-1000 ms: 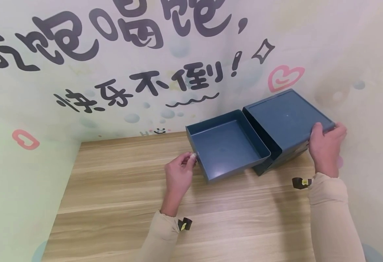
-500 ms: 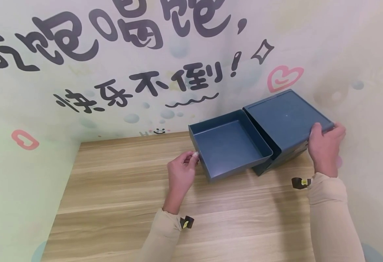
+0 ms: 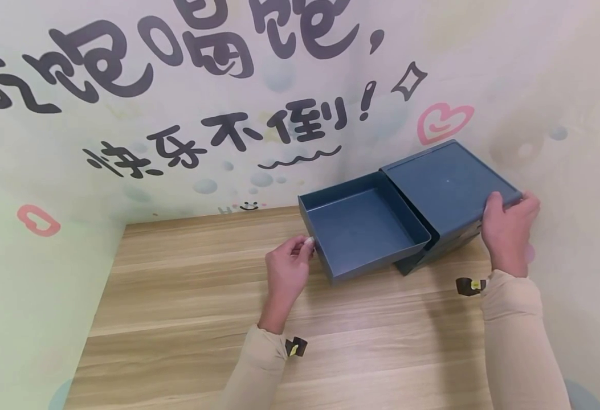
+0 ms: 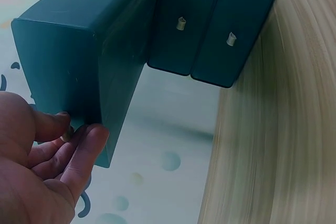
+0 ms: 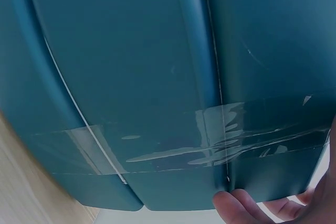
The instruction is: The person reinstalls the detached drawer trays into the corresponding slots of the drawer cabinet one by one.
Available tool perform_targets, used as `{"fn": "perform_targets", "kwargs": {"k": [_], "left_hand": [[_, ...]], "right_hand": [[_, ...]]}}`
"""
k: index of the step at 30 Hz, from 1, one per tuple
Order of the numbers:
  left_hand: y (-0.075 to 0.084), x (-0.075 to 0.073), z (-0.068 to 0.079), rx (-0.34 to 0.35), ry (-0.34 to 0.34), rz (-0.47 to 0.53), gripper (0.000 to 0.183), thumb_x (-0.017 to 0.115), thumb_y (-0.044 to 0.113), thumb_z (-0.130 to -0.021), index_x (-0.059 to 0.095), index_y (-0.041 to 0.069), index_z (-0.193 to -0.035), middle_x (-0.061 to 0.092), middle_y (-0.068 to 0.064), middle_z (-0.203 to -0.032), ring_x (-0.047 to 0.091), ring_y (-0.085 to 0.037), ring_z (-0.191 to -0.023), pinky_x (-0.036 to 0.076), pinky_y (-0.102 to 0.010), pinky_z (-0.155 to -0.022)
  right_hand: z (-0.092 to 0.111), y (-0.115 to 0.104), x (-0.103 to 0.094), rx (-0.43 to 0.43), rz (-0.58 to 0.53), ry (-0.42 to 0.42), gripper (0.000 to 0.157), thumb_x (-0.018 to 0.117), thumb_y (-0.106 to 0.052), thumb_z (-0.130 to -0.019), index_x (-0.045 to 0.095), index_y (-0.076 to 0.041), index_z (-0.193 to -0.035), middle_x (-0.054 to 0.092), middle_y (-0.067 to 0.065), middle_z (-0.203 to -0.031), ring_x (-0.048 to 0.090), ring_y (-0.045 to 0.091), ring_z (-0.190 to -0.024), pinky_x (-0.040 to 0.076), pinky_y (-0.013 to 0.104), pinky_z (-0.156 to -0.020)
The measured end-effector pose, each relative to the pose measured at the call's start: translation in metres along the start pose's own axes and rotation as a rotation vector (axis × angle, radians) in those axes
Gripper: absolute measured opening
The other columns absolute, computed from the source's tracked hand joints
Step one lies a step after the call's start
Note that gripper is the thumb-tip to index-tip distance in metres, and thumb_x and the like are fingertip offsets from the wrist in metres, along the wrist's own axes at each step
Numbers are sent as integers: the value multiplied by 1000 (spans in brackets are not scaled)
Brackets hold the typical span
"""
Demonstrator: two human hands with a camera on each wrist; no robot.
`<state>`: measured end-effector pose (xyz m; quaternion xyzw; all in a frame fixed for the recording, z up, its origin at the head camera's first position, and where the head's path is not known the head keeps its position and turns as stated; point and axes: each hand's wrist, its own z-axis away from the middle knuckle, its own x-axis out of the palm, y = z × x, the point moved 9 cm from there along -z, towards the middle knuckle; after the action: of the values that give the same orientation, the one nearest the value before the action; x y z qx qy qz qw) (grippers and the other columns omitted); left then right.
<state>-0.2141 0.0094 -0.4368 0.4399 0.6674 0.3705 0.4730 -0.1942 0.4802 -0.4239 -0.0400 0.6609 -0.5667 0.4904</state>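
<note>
A blue stacked drawer box [image 3: 450, 182] stands at the right back of the table, its top drawer [image 3: 363, 230] pulled far out to the left with nothing inside. My left hand [image 3: 288, 267] pinches the small pale knob [image 4: 67, 134] on that drawer's front between thumb and fingers. Two lower drawers [image 4: 231, 39] with similar knobs stay closed in the left wrist view. My right hand [image 3: 507, 233] grips the box's right rear top corner, thumb on top. In the right wrist view my fingertips [image 5: 231, 205] curl at the box's edge, beside clear tape [image 5: 173, 148].
The wood-grain table [image 3: 187, 319] runs along a printed wall [image 3: 176, 188] with dark lettering behind. Another wall [image 3: 587, 228] rises close at the right, beside the box, and a pale green one [image 3: 17, 296] at the left.
My left hand has moved slightly right with the knob, and the drawer has slid a little further into the box. My right hand keeps its hold on the box.
</note>
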Motion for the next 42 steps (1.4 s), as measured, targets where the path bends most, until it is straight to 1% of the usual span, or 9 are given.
{"fn": "perform_targets", "kwargs": {"k": [2,9,14,21,28,31,35,38,42], "left_hand": [[0,1,0,-3,0,2,12,72,8,-93,78,-2,-98,79,-14,-83,77,-22,-72,62,-27,-65],[1,7,-1,-24,-8,8,13,72,9,-94,77,-2,-99,79,-14,-83,77,-23,-73,63,-28,-65],[2,11,0,-23,-9,15,13,73,9,-93,77,-2,-98,78,-13,-81,76,-21,-71,62,-26,-64],[7,16,1,-10,-21,16,13,74,10,-93,77,-1,-99,78,-13,-83,76,-21,-73,62,-25,-65],[11,23,2,0,-49,-8,14,73,11,-93,76,0,-101,79,-12,-86,77,-20,-77,63,-24,-68],[13,25,2,11,-50,-11,15,74,11,-94,76,0,-103,79,-12,-88,77,-21,-78,63,-24,-69],[16,27,2,30,-59,-37,18,73,13,-94,75,1,-107,79,-12,-92,78,-19,-81,63,-24,-72],[17,30,2,36,-71,-49,19,73,14,-95,75,2,-110,79,-11,-94,77,-19,-82,63,-23,-72],[18,33,2,44,-76,-52,18,72,15,-96,75,3,-110,79,-11,-94,77,-18,-82,62,-22,-72]], "right_hand": [[0,0,0,0,-6,-2,69,32,-57,-96,15,-20,-152,21,6,-151,38,28,-140,30,46,-101],[2,-3,2,-20,-36,11,68,32,-56,-97,16,-18,-151,22,4,-147,38,25,-137,30,38,-104],[3,-4,1,-11,-32,0,67,33,-56,-98,15,-20,-151,21,5,-148,38,27,-137,31,39,-102],[3,-4,0,-6,-39,0,66,34,-57,-98,16,-22,-151,22,5,-148,39,26,-136,32,38,-102],[3,-2,-1,5,-40,-9,69,34,-59,-98,13,-22,-152,20,5,-149,38,27,-138,31,42,-104],[3,-2,-1,6,-40,-10,67,34,-58,-98,14,-23,-151,21,5,-147,38,27,-136,31,39,-103],[5,-3,-1,-7,-53,14,63,34,-56,-98,18,-22,-149,23,4,-146,39,25,-134,32,36,-103],[5,-3,-1,-7,-60,24,63,34,-55,-97,19,-22,-149,24,3,-146,39,23,-135,32,36,-105],[5,-3,-1,-3,-53,17,62,35,-55,-98,19,-23,-149,25,2,-146,40,24,-134,33,36,-103]]}}
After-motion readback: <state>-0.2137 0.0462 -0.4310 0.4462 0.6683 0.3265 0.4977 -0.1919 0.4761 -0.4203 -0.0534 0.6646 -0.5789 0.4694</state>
